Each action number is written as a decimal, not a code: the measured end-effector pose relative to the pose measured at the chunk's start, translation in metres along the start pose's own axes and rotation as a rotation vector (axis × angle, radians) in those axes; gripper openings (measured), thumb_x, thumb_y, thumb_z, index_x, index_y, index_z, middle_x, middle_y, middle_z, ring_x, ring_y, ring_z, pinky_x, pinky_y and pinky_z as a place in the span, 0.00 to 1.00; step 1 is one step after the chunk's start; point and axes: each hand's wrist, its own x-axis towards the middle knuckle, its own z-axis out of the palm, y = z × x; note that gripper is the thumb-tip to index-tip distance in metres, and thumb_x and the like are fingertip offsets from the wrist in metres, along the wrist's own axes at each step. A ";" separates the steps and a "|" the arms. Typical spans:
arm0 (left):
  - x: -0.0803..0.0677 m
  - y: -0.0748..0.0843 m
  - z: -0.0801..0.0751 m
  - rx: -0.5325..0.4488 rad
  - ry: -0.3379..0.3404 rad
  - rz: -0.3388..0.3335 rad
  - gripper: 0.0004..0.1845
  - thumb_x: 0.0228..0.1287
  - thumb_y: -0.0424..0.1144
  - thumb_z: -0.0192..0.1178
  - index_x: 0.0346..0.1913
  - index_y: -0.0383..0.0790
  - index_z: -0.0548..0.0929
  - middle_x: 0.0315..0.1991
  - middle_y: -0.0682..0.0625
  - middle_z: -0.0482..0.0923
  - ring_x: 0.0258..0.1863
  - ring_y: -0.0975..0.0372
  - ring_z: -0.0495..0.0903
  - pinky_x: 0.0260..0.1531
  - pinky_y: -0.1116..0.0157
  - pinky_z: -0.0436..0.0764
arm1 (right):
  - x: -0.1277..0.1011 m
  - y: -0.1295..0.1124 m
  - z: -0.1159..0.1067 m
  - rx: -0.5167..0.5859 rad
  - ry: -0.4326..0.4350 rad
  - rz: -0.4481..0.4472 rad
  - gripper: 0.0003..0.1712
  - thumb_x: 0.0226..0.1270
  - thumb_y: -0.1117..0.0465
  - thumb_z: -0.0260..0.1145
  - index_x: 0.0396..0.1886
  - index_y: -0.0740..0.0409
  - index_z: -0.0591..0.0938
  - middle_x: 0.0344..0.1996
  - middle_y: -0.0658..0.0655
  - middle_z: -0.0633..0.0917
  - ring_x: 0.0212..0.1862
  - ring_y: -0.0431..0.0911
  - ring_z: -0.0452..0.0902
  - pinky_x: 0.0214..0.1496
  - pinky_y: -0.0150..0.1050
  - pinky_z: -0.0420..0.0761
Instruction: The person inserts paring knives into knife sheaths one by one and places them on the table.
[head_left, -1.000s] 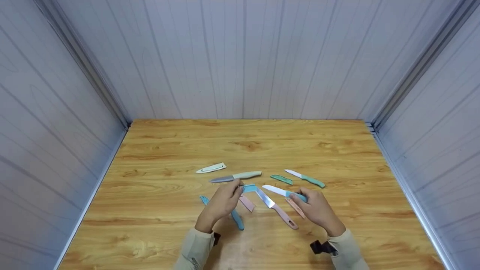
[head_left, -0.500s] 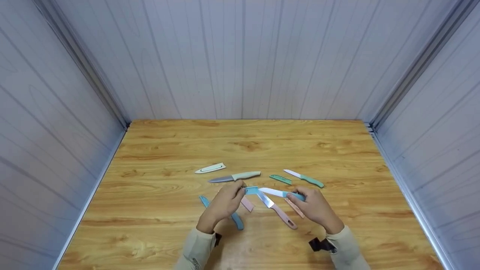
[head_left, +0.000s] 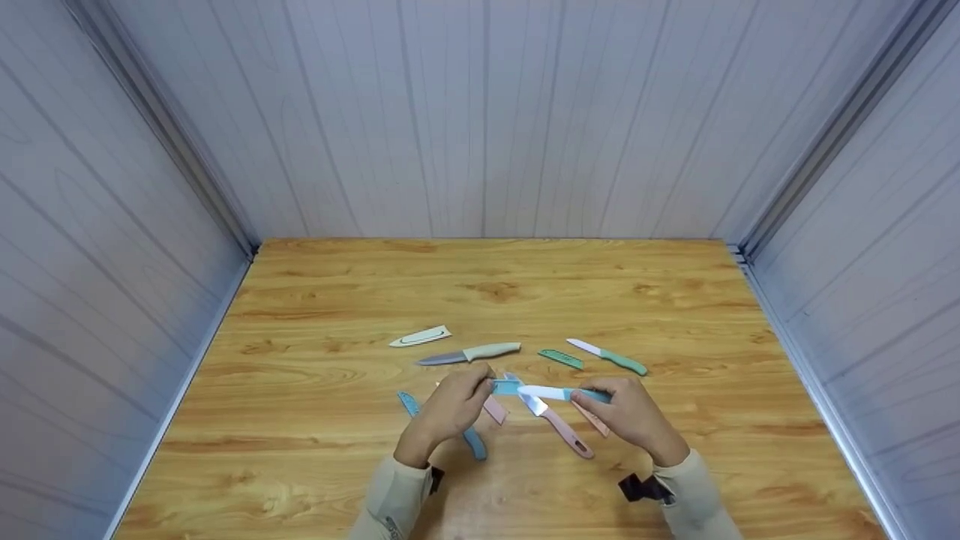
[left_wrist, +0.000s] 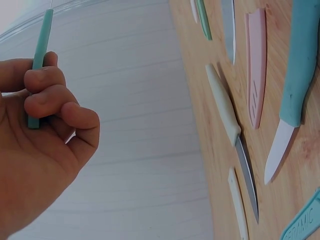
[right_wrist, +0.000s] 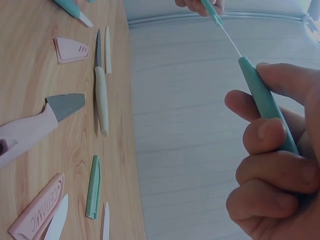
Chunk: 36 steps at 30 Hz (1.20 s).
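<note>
My left hand (head_left: 454, 401) pinches a light blue knife sheath (head_left: 505, 387), held above the table with its mouth facing right. In my right hand (head_left: 634, 420) is a paring knife (head_left: 541, 391) with a white blade and blue handle, gripped by the handle and pointing left. The blade's tip meets the sheath's mouth; in the right wrist view the sheath (right_wrist: 212, 12) and blade (right_wrist: 231, 40) line up, most of the blade showing. Below them lies a pink-handled knife (head_left: 568, 433), partly covered by the sheath and blade. A pink sheath (head_left: 493, 409) lies beside my left hand.
Behind the hands lie a cream knife (head_left: 491, 351), a cream sheath (head_left: 420, 336), a green sheath (head_left: 561, 358) and a green knife (head_left: 622, 363). A blue knife (head_left: 474, 444) and blue sheath (head_left: 409, 403) flank my left hand. Another pink sheath (head_left: 592, 418) lies by my right hand.
The gap between blade and sheath has closed: the knife has come left and the sheath slightly right and nearer, until tip and mouth meet. Things on the table have not moved.
</note>
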 end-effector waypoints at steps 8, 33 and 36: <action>0.000 0.001 0.001 0.027 -0.006 -0.001 0.10 0.75 0.37 0.43 0.38 0.43 0.75 0.24 0.58 0.68 0.20 0.67 0.64 0.25 0.68 0.68 | 0.001 -0.001 -0.001 0.007 -0.011 0.009 0.19 0.65 0.43 0.62 0.37 0.53 0.87 0.33 0.49 0.86 0.36 0.40 0.81 0.37 0.36 0.78; 0.000 0.007 0.008 -0.014 -0.063 -0.026 0.11 0.74 0.37 0.43 0.33 0.44 0.73 0.20 0.59 0.63 0.18 0.68 0.61 0.22 0.70 0.63 | 0.002 -0.001 0.005 0.088 -0.106 0.039 0.18 0.66 0.46 0.62 0.37 0.54 0.88 0.20 0.46 0.81 0.16 0.36 0.67 0.25 0.33 0.73; 0.000 0.008 0.008 -0.009 -0.063 -0.028 0.11 0.74 0.38 0.43 0.32 0.45 0.72 0.20 0.58 0.62 0.18 0.67 0.61 0.23 0.70 0.63 | 0.003 -0.002 0.005 0.084 -0.108 0.036 0.19 0.66 0.45 0.62 0.38 0.55 0.87 0.22 0.47 0.82 0.17 0.36 0.68 0.25 0.33 0.74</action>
